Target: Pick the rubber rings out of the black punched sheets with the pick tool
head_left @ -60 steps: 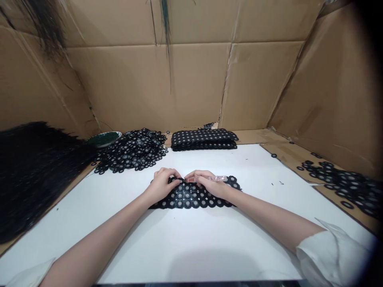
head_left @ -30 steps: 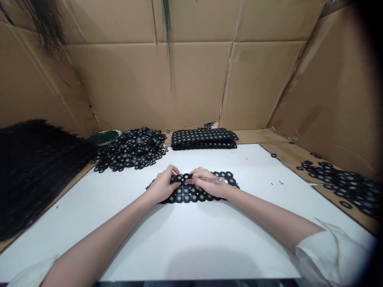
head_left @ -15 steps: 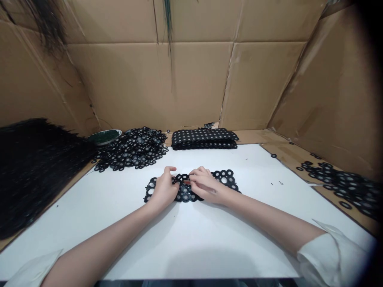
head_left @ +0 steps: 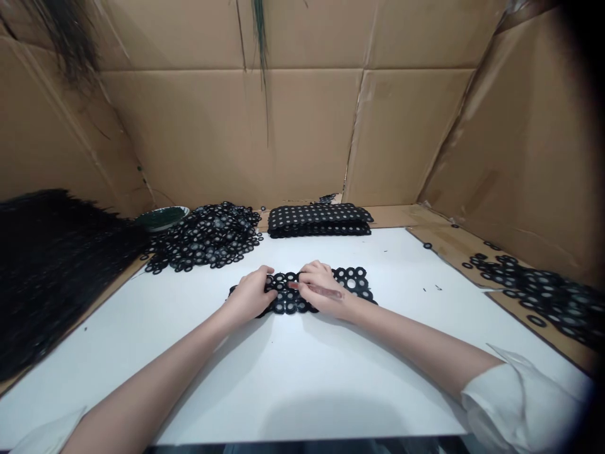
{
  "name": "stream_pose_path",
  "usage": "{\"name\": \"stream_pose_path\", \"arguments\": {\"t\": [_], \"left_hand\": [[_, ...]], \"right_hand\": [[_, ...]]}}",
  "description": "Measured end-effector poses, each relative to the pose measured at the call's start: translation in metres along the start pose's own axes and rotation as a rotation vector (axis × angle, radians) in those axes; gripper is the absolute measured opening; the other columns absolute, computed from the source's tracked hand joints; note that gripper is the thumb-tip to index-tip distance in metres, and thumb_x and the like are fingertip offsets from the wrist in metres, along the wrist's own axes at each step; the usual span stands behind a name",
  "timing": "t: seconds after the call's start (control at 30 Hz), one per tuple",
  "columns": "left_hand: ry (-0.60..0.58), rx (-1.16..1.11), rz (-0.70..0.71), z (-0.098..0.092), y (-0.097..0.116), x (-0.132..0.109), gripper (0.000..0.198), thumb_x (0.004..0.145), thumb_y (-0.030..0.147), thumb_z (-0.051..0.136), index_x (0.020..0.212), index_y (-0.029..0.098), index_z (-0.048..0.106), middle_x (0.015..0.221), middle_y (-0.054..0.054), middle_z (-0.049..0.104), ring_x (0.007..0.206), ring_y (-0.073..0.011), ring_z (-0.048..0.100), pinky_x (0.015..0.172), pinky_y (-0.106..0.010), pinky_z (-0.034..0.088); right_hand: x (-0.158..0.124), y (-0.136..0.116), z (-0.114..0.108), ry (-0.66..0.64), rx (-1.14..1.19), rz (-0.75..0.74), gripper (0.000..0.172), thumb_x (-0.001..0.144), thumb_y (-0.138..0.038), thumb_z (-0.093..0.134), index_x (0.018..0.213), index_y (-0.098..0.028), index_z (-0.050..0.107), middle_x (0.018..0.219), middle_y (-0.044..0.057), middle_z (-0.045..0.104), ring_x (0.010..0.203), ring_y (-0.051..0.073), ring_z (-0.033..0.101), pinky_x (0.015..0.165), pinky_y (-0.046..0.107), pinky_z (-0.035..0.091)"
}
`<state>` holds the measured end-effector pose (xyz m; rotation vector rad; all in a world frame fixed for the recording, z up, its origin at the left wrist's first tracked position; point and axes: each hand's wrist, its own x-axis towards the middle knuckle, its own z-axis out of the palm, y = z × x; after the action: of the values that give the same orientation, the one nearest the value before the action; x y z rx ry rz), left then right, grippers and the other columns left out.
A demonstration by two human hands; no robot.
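A mat of linked black rings (head_left: 289, 304) lies flat on the white tabletop in front of me. My left hand (head_left: 249, 294) covers its left end, fingers and thumb closed on the edge of the rings. My right hand (head_left: 326, 302) rests over the right half of the mat, closed around a slim reddish-brown handled tool (head_left: 325, 291). The tool's front end points left over the rings, and its working tip is too small to make out. Rings under both palms are hidden.
Behind the mat stands a folded stack of finished ring sheets (head_left: 319, 217). Loose rings form a heap (head_left: 210, 236) at back left, beside a dish of dark green material (head_left: 163, 217). Black strands (head_left: 61, 271) lie far left. More rings (head_left: 543, 290) lie right. Cardboard walls (head_left: 302, 126) enclose the table.
My left hand has shifted left and turned flatter over the mat's left end, its fingers lower. The tool's handle now shows more along my right hand. The view has moved slightly.
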<state>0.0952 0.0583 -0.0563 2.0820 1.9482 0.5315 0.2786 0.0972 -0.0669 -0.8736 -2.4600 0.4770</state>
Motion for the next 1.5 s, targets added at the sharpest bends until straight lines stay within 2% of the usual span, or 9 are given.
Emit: {"name": "stream_pose_path", "arguments": {"t": [0.07, 0.17, 0.43, 0.57, 0.77, 0.97, 1.17, 1.33, 1.5], "left_hand": [[-0.023, 0.092, 0.037, -0.001, -0.001, 0.002, 0.014, 0.070, 0.025, 0.046, 0.079, 0.018, 0.052, 0.083, -0.008, 0.059, 0.083, -0.0240, 0.054, 0.068, -0.030, 0.038], [-0.015, 0.165, 0.060, -0.002, 0.000, 0.002, 0.009, 0.070, 0.027, 0.045, 0.067, 0.020, 0.047, 0.073, -0.005, 0.056, 0.076, -0.0230, 0.053, 0.062, -0.029, 0.035], [-0.012, 0.078, 0.089, -0.002, 0.002, -0.003, 0.008, 0.073, 0.026, 0.042, 0.075, 0.021, 0.048, 0.071, -0.004, 0.057, 0.072, -0.0220, 0.053, 0.060, -0.029, 0.033], [-0.106, -0.002, 0.035, -0.006, 0.002, -0.004, 0.019, 0.070, 0.032, 0.048, 0.083, 0.020, 0.051, 0.082, -0.005, 0.060, 0.078, -0.0230, 0.054, 0.063, -0.029, 0.036], [-0.175, 0.119, -0.059, -0.010, 0.003, -0.006, 0.018, 0.065, 0.038, 0.051, 0.062, 0.020, 0.049, 0.068, -0.004, 0.059, 0.067, -0.0224, 0.054, 0.054, -0.027, 0.032], [-0.071, 0.149, -0.081, -0.002, 0.008, -0.009, 0.018, 0.066, 0.036, 0.052, 0.057, 0.020, 0.048, 0.072, -0.007, 0.058, 0.087, -0.0294, 0.051, 0.064, -0.031, 0.035], [0.011, 0.070, -0.097, 0.003, 0.019, -0.022, 0.016, 0.072, 0.030, 0.045, 0.061, 0.020, 0.047, 0.078, -0.009, 0.057, 0.085, -0.0270, 0.051, 0.070, -0.034, 0.035], [-0.087, -0.037, -0.082, -0.003, 0.013, -0.017, 0.015, 0.072, 0.033, 0.045, 0.068, 0.019, 0.049, 0.074, -0.005, 0.058, 0.075, -0.0231, 0.053, 0.061, -0.030, 0.035], [-0.192, -0.135, -0.016, -0.005, 0.001, -0.006, 0.015, 0.065, 0.031, 0.050, 0.074, 0.019, 0.048, 0.071, -0.001, 0.056, 0.067, -0.0192, 0.052, 0.055, -0.026, 0.033]], "right_hand": [[-0.001, 0.000, -0.003, -0.038, 0.064, 0.051, 0.027, 0.079, -0.017, 0.038, 0.052, -0.016, 0.039, 0.077, 0.002, 0.050, 0.087, 0.016, 0.041, 0.082, 0.034, 0.031], [-0.003, 0.000, -0.006, -0.080, 0.079, 0.064, 0.026, 0.076, -0.016, 0.040, 0.050, -0.017, 0.041, 0.079, 0.001, 0.048, 0.088, 0.016, 0.041, 0.084, 0.035, 0.031], [-0.007, -0.002, -0.006, -0.096, 0.057, 0.042, 0.022, 0.075, -0.015, 0.043, 0.053, -0.017, 0.046, 0.090, 0.002, 0.049, 0.094, 0.018, 0.040, 0.088, 0.038, 0.030], [-0.010, -0.005, -0.002, -0.044, 0.013, -0.021, 0.025, 0.078, -0.020, 0.044, 0.054, -0.017, 0.047, 0.088, 0.003, 0.049, 0.094, 0.018, 0.039, 0.086, 0.037, 0.030], [-0.012, -0.008, 0.000, -0.021, -0.015, -0.090, 0.024, 0.077, -0.019, 0.046, 0.053, -0.016, 0.047, 0.088, 0.003, 0.048, 0.092, 0.018, 0.037, 0.086, 0.036, 0.029], [-0.016, -0.010, 0.009, 0.023, -0.094, -0.071, 0.023, 0.077, -0.019, 0.045, 0.054, -0.017, 0.050, 0.086, 0.004, 0.048, 0.091, 0.019, 0.037, 0.084, 0.037, 0.028], [-0.016, -0.013, 0.017, 0.154, -0.258, -0.014, 0.017, 0.078, -0.021, 0.044, 0.064, -0.017, 0.053, 0.083, 0.006, 0.050, 0.083, 0.018, 0.041, 0.079, 0.036, 0.028], [-0.009, -0.015, 0.007, 0.116, -0.216, -0.006, 0.020, 0.080, -0.023, 0.043, 0.062, -0.017, 0.051, 0.079, 0.005, 0.051, 0.081, 0.017, 0.042, 0.074, 0.034, 0.028], [-0.005, -0.017, -0.007, -0.018, 0.016, 0.098, 0.027, 0.078, -0.022, 0.042, 0.052, -0.017, 0.048, 0.081, 0.002, 0.056, 0.085, 0.017, 0.045, 0.078, 0.035, 0.029]]}}
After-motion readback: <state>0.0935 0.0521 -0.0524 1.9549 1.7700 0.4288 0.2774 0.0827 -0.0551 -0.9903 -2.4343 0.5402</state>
